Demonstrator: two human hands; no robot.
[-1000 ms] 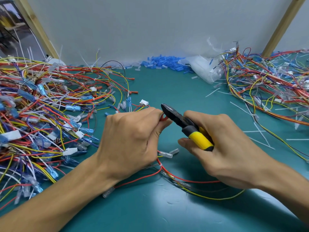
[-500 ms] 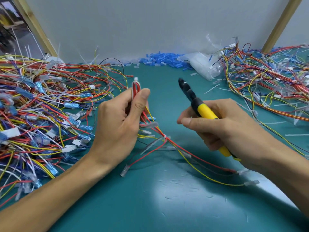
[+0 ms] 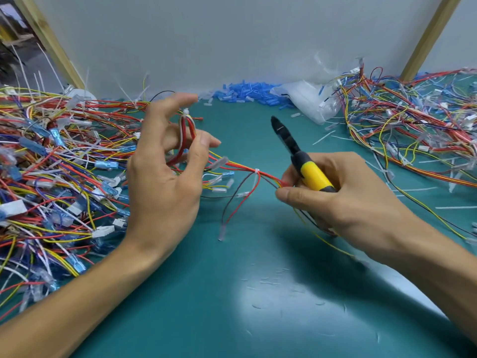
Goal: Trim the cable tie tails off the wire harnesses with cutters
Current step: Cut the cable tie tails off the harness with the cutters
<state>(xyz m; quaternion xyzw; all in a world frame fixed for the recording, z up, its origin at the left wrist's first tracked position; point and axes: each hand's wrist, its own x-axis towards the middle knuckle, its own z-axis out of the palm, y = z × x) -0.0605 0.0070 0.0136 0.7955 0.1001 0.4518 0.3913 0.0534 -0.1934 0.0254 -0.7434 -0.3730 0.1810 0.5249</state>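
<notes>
My left hand [image 3: 165, 182] is raised over the teal mat [image 3: 232, 293] with its fingers spread. A folded loop of a red, yellow and white wire harness [image 3: 232, 165] stands loosely between thumb and fingers. A white cable tie [image 3: 185, 111] tops that loop. The harness runs right past a second white tie [image 3: 256, 171] to my right hand [image 3: 343, 200]. That hand grips the yellow-handled cutters [image 3: 312, 174] and pinches the harness wires with its fingertips. The black jaws point up and left, shut, touching nothing.
A big tangle of harnesses [image 3: 51, 164] covers the mat's left side, and another pile [image 3: 413, 130] lies at the right. Blue sleeves [image 3: 247, 93] and a clear plastic bag [image 3: 307, 99] sit by the back wall. Loose white tie tails [image 3: 322, 136] lie near the right pile.
My left hand has loosened, its fingers spreading around the loop. My right hand moved in and took hold of the harness wires, stretching the harness between both hands; the cutters stay raised.
</notes>
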